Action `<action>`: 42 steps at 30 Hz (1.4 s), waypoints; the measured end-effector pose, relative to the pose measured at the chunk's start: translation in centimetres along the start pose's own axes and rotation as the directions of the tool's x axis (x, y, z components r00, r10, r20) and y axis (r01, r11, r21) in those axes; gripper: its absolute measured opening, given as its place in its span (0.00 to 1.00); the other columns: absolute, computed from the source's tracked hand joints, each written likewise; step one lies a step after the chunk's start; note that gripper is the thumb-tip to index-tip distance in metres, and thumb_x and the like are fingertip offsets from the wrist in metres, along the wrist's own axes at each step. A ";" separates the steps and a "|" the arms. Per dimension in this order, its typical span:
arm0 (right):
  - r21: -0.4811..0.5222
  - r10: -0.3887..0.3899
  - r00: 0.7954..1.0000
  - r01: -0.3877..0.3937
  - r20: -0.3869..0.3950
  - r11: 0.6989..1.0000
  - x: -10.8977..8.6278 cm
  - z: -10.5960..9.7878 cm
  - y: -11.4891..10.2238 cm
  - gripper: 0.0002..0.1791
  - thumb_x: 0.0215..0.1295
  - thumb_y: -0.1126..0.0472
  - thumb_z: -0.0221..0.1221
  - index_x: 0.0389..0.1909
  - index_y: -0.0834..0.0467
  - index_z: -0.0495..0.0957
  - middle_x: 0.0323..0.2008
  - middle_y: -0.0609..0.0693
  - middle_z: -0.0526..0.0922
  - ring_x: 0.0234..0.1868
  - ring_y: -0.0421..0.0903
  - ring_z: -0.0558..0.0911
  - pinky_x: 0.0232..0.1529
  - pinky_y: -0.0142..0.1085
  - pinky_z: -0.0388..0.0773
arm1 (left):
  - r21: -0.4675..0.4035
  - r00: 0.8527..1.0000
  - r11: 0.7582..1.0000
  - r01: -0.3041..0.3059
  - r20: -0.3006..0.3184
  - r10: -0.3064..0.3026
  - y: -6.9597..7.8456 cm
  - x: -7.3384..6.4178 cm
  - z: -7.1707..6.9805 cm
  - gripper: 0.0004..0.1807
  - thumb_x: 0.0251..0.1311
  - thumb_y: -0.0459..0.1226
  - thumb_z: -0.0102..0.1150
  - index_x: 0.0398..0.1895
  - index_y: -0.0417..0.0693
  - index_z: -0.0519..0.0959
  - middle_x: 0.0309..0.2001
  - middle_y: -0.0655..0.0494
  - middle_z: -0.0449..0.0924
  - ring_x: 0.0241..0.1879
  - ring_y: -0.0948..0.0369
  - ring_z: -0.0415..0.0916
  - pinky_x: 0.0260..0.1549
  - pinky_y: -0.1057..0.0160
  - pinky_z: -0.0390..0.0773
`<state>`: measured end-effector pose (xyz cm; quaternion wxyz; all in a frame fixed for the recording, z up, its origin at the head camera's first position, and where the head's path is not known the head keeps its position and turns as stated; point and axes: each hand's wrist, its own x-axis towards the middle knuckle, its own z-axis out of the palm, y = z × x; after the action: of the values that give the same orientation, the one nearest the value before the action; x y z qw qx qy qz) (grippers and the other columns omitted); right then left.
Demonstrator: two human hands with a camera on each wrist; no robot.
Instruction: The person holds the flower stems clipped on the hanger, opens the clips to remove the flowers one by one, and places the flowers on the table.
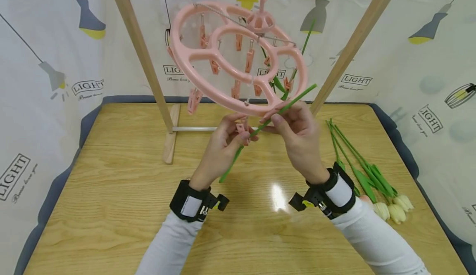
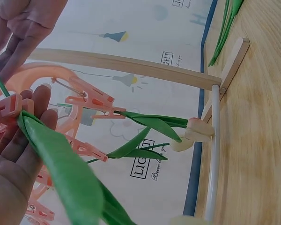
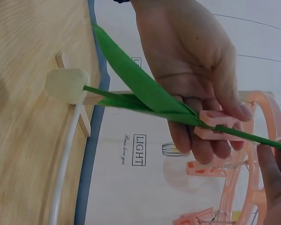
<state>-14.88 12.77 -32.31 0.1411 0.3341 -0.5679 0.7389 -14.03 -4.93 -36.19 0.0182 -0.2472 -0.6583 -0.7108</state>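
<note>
In the head view, a round pink clip hanger (image 1: 223, 95) hangs tilted in front of me. My left hand (image 1: 217, 153) pinches a pink clothespin (image 3: 221, 123) at the hanger's near rim, the thumb resting on it. Between the clothespin's jaws lies the green stem of an artificial tulip (image 3: 154, 105), just past the leaves. Its white bloom (image 3: 68, 86) points downward. Farther up the stem (image 1: 299, 96), my right hand (image 1: 302, 145) holds the bare end between thumb and fingers. The left wrist view shows two other tulips (image 2: 152, 119) clipped on the hanger, heads down.
Several loose tulips (image 1: 366, 176) lie on the wooden table (image 1: 111, 209) at the right. A wooden stand post (image 1: 143, 52) rises on the left and another post (image 1: 357, 39) on the right, with a white crossbar (image 1: 195, 129) low between them. Other pink clothespins (image 1: 194, 100) dangle from the hanger.
</note>
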 end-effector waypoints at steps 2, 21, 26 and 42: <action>-0.004 -0.009 1.000 0.009 -0.018 1.000 -0.1 0.2 0.2 0.08 0.68 0.69 0.54 0.47 0.63 0.72 0.39 0.50 0.85 0.39 0.47 0.84 0.41 0.37 0.87 | -0.012 1.000 1.000 -0.002 -0.004 0.002 0.0 0.0 0.0 0.22 0.69 0.23 0.44 0.65 0.34 0.60 0.40 0.31 0.74 0.43 0.46 0.79 0.45 0.60 0.83; -0.080 -0.033 0.996 0.026 -0.087 0.996 -0.4 1.0 0.6 0.20 0.59 0.85 0.53 0.46 0.61 0.75 0.38 0.46 0.84 0.37 0.44 0.84 0.39 0.30 0.86 | -0.049 0.997 0.998 -0.039 -0.076 0.035 -0.2 0.1 0.2 0.14 0.72 0.26 0.41 0.56 0.27 0.63 0.31 0.44 0.70 0.33 0.56 0.76 0.37 0.69 0.83; -0.088 -0.058 0.994 0.050 -0.094 0.995 -0.3 1.1 0.8 0.17 0.55 0.88 0.53 0.42 0.71 0.74 0.38 0.46 0.85 0.36 0.43 0.84 0.38 0.30 0.86 | -0.048 0.993 0.998 -0.034 -0.119 0.028 0.0 0.2 0.3 0.12 0.71 0.25 0.43 0.53 0.27 0.66 0.35 0.37 0.73 0.34 0.59 0.76 0.40 0.67 0.84; -0.124 -0.131 0.991 0.127 -0.032 0.984 -0.4 1.1 0.5 0.12 0.57 0.85 0.56 0.40 0.86 0.64 0.39 0.45 0.84 0.38 0.44 0.83 0.40 0.30 0.85 | 0.023 0.980 0.999 -0.039 -0.193 0.043 0.0 0.4 0.0 0.11 0.73 0.30 0.42 0.47 0.29 0.71 0.32 0.41 0.73 0.28 0.61 0.70 0.32 0.67 0.80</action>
<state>-14.50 11.65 -32.85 0.2200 0.3461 -0.5861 0.6987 -14.36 -4.82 -36.09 0.0991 -0.1903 -0.6549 -0.7246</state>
